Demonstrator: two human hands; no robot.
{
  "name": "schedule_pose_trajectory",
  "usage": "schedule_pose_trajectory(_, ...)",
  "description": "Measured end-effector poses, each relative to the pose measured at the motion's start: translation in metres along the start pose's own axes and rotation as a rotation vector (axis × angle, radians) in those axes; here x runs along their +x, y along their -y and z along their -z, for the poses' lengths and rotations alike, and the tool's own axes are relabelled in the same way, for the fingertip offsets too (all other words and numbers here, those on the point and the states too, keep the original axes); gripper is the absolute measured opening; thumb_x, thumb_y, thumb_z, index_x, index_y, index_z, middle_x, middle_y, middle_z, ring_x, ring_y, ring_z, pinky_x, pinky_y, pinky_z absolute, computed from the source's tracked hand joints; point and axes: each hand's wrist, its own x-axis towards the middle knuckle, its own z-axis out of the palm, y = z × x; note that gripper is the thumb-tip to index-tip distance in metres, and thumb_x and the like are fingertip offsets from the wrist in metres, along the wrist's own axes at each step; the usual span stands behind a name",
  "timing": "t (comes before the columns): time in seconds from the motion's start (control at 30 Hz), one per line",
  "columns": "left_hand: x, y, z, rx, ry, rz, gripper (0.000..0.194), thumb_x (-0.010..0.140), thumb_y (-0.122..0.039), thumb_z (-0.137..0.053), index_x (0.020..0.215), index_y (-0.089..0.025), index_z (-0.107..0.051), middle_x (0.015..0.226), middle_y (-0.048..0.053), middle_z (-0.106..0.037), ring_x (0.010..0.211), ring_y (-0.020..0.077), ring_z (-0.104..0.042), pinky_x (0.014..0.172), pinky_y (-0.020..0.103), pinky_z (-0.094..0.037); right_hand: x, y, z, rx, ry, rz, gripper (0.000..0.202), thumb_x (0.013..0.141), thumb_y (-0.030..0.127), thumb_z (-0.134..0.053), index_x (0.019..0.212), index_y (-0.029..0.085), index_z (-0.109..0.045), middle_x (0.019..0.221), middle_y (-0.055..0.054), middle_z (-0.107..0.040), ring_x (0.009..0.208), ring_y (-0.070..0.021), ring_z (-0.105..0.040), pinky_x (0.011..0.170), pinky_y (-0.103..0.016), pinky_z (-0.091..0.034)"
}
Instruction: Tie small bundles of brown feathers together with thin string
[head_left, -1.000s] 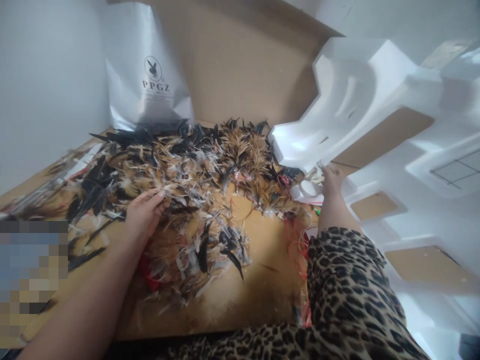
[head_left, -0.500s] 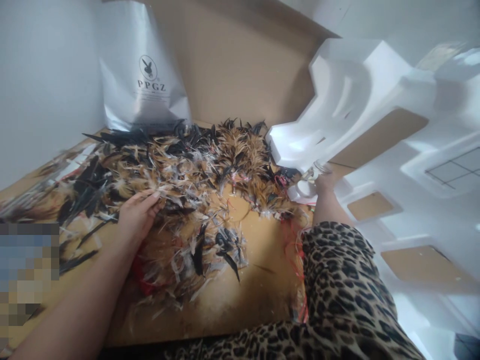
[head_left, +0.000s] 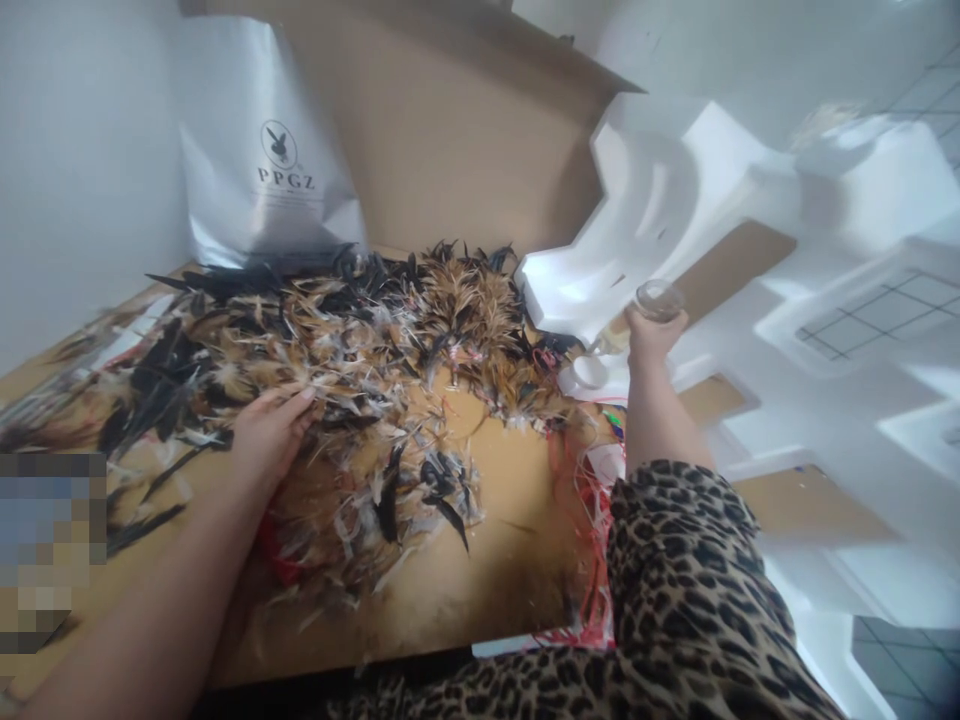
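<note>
My left hand [head_left: 271, 428] rests at the left side of a spread of loose brown, black and whitish feathers [head_left: 330, 350]. Its thumb and fingers are pinched together on a feather, whose exact shape is lost among the others. Out to the right, my right hand [head_left: 651, 338] is wrapped round a small clear jar [head_left: 660, 298], with the round rim showing above the fingers. Close to that hand lies a round white piece [head_left: 589, 373], perhaps a lid. A thick bunch of brown feathers [head_left: 472, 305] sits between the two hands, farther back.
A silver bag [head_left: 277, 200] printed "PPGZ" stands at the back left, before a brown cardboard panel [head_left: 480, 130]. White moulded foam [head_left: 712, 200] covers the right side. Red strings [head_left: 596, 510] hang at the table's right edge. Black feathers lie on the tabletop [head_left: 517, 560].
My right hand has risen slightly, and the clear jar in it shows more plainly. The view has shifted a little to the right. My left hand stays at the same feathers.
</note>
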Motion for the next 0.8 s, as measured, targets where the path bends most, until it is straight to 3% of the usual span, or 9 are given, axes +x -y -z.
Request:
schedule_pose_trajectory(0.17, 0.000, 0.002, 0.000, 0.011, -0.005, -0.024, 0.029, 0.047, -0.015, -0.079, 0.071, -0.010, -0.063, 0.065, 0.002, -0.062, 0.059, 0.0097, -0.058, 0.054, 0.020, -0.049, -0.034, 0.072, 0.012, 0.250, 0.156, 0.083, 0.060, 0.052, 0.031, -0.074, 0.101, 0.017, -0.042, 0.098, -0.003, -0.058, 0.092, -0.0171, -0.060, 0.090, -0.039, -0.045)
schedule_pose_trajectory(0.43, -0.004, -0.002, -0.005, 0.038, 0.004, -0.037, 0.027, 0.047, -0.018, -0.077, 0.069, -0.012, -0.062, 0.067, 0.001, -0.061, 0.057, 0.0090, -0.058, 0.053, 0.020, -0.048, -0.137, 0.195, 0.048, 0.600, 0.620, 0.074, 0.061, 0.059, 0.045, -0.069, 0.110, 0.019, -0.048, 0.110, -0.008, -0.060, 0.106, -0.0228, -0.056, 0.096, -0.044, -0.041)
schedule_pose_trajectory(0.63, 0.000, 0.001, -0.003, 0.025, 0.001, -0.050, 0.028, 0.047, -0.016, -0.076, 0.070, -0.013, -0.061, 0.066, 0.000, -0.060, 0.058, 0.0090, -0.058, 0.054, 0.020, -0.048, -0.209, 0.248, 0.088, 0.643, 0.901, 0.030, 0.070, 0.055, 0.053, -0.071, 0.113, 0.022, -0.048, 0.118, -0.008, -0.056, 0.113, -0.0236, -0.051, 0.100, -0.042, -0.039)
schedule_pose_trajectory(0.8, 0.003, 0.004, 0.000, 0.040, 0.043, -0.084, 0.028, 0.050, -0.016, -0.076, 0.073, -0.013, -0.059, 0.066, -0.001, -0.059, 0.059, 0.0086, -0.057, 0.057, 0.023, -0.049, -0.251, 0.280, 0.129, 0.614, 1.053, 0.146, 0.071, 0.052, 0.050, -0.074, 0.111, 0.021, -0.048, 0.120, -0.009, -0.054, 0.115, -0.0243, -0.049, 0.104, -0.043, -0.035)
